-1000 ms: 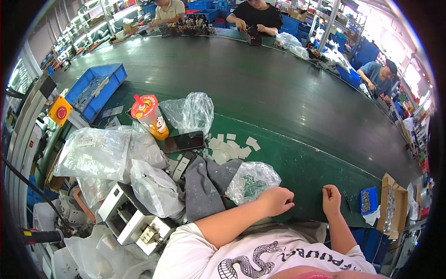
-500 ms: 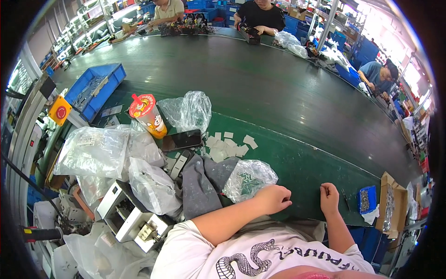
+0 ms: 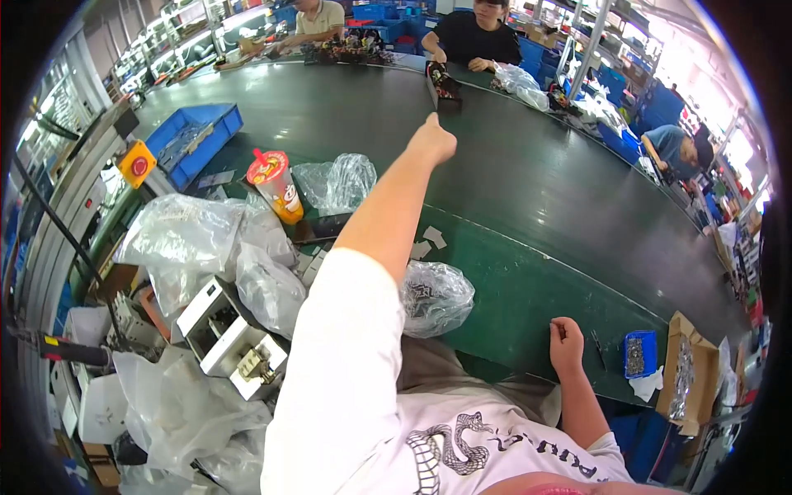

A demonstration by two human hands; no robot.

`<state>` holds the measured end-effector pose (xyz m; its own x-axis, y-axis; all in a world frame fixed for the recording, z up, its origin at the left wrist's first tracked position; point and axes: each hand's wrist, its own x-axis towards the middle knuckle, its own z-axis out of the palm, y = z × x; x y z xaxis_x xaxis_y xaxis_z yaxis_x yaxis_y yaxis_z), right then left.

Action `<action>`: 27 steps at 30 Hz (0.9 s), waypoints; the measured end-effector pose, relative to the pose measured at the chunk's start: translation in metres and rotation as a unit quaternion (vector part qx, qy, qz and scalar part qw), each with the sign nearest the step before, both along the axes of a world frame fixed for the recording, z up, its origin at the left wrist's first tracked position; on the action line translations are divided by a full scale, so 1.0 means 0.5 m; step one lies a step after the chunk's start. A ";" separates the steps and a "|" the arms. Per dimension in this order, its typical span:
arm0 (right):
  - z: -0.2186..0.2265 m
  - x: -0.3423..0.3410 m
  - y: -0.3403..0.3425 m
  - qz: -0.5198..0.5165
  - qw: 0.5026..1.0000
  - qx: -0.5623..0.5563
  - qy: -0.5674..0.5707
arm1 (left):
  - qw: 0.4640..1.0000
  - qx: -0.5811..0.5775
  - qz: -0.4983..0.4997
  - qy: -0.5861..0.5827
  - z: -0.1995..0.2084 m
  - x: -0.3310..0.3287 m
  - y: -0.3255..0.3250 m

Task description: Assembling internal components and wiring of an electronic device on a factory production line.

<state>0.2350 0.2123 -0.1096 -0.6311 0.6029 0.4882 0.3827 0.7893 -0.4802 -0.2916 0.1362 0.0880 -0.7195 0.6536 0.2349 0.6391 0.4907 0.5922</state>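
Note:
My left hand (image 3: 433, 140) is stretched far out over the dark belt. Its fingers are closed at the near left edge of a dark box-shaped unit (image 3: 448, 92) with colourful parts inside; the fingertips are partly hidden. A co-worker's hand (image 3: 436, 56) is at the far side of that unit. Loosely curled, with nothing visible in it, my right hand (image 3: 566, 346) rests at the near edge of the green table (image 3: 520, 297). A dark slim tool (image 3: 599, 351) lies beside it, and a blue tray of small metal parts (image 3: 640, 355) stands farther right.
Left of my arm are a red-lidded drink cup (image 3: 276, 186), clear plastic bags (image 3: 186, 235), a blue bin (image 3: 186, 144) and a white housing (image 3: 231, 330). A bagged item (image 3: 436, 299) sits near my body. A cardboard box (image 3: 689, 371) stands at right. Co-workers sit across the belt.
My left hand has swung from the near table edge out across the belt to the dark unit. The unit has come slightly nearer. My right hand stays almost in place.

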 end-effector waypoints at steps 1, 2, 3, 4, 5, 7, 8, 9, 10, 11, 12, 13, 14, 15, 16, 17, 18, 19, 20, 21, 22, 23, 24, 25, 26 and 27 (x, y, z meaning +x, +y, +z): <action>0.002 -0.041 -0.018 0.025 0.999 -0.023 0.000 | 0.996 -0.063 0.035 0.060 -0.048 -0.097 -0.035; 0.007 0.057 0.007 -0.068 0.997 -0.031 -0.026 | 0.993 -0.008 -0.003 -0.122 0.012 0.062 0.079; 0.019 0.063 0.001 -0.071 0.997 -0.028 -0.030 | 0.992 -0.006 -0.006 -0.125 0.016 0.068 0.073; 0.025 0.055 -0.010 -0.068 0.997 -0.007 -0.039 | 0.992 -0.030 -0.015 -0.122 0.006 0.056 0.062; 0.030 0.046 -0.019 -0.064 0.997 0.014 -0.048 | 0.991 -0.054 -0.024 -0.119 -0.001 0.046 0.051; 0.044 0.027 -0.025 -0.069 0.996 -0.003 -0.051 | 0.992 -0.070 -0.023 -0.101 -0.037 0.022 0.049; 0.053 0.021 -0.029 -0.079 0.995 -0.014 -0.051 | 0.993 -0.081 -0.014 -0.079 -0.051 0.019 0.046; 0.065 0.018 -0.036 -0.085 0.995 -0.023 -0.056 | 0.994 -0.092 -0.005 -0.058 -0.065 0.015 0.043; 0.083 0.011 -0.044 -0.095 0.993 -0.042 -0.057 | 0.992 -0.118 0.011 -0.048 -0.081 0.008 0.035; 0.090 0.006 -0.045 -0.104 0.991 -0.060 -0.058 | 0.989 -0.143 0.026 -0.038 -0.099 -0.004 0.030; 0.085 0.004 -0.043 -0.075 0.996 -0.054 -0.012 | 0.987 -0.155 0.027 -0.029 -0.116 -0.018 0.024; 0.086 -0.001 -0.045 -0.076 0.995 -0.061 -0.012 | 0.985 -0.166 0.032 -0.019 -0.135 -0.042 0.013; 0.089 -0.007 -0.049 -0.076 0.995 -0.065 -0.015 | 0.981 -0.192 0.035 -0.012 -0.152 -0.066 0.000; 0.091 -0.014 -0.052 -0.076 0.995 -0.069 -0.017 | 0.976 -0.216 0.038 -0.003 -0.164 -0.090 -0.011; 0.094 -0.003 -0.047 -0.095 0.993 -0.071 -0.022 | 0.978 -0.203 0.045 0.003 -0.157 -0.068 0.007; 0.097 -0.005 -0.048 -0.088 0.993 -0.073 -0.017 | 0.977 -0.204 0.036 0.040 -0.162 -0.081 0.001; 0.099 -0.007 -0.050 -0.081 0.994 -0.075 -0.011 | 0.970 -0.210 0.026 0.118 -0.165 -0.093 -0.001; 0.102 -0.009 -0.051 -0.088 0.993 -0.077 -0.009 | 0.957 -0.212 0.016 0.196 -0.162 -0.100 -0.001; 0.103 -0.009 -0.050 -0.082 0.993 -0.087 -0.013 | 0.957 -0.211 0.007 0.199 -0.154 -0.102 0.007; 0.106 -0.011 -0.048 -0.076 0.992 -0.097 -0.016 | 0.935 -0.198 -0.074 0.286 -0.142 -0.106 0.018; 0.108 -0.013 -0.050 -0.084 0.992 -0.098 -0.013 | 0.899 -0.181 -0.154 0.369 -0.135 -0.109 0.028; 0.112 -0.016 -0.051 -0.081 0.991 -0.105 -0.015 | 0.896 -0.179 -0.162 0.374 -0.132 -0.113 0.043; 0.116 -0.020 -0.052 -0.079 0.990 -0.112 -0.015 | 0.863 -0.173 -0.224 0.419 -0.125 -0.115 0.062; 0.120 -0.018 -0.053 -0.092 0.989 -0.112 -0.008 | 0.823 -0.165 -0.286 0.462 -0.119 -0.111 0.086; 0.124 -0.015 -0.055 -0.085 0.988 -0.130 0.002 | 0.808 -0.169 -0.309 0.473 -0.109 -0.103 0.107; 0.128 -0.011 -0.056 -0.078 0.986 -0.146 0.015 | 0.799 -0.206 -0.313 0.470 -0.105 -0.092 0.128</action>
<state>0.2297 0.1841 -0.0459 -0.5078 0.8090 0.2961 0.4708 0.5484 -0.6911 -0.3378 0.2003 0.0356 0.1470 0.9775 0.1513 0.9030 -0.0702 -0.4238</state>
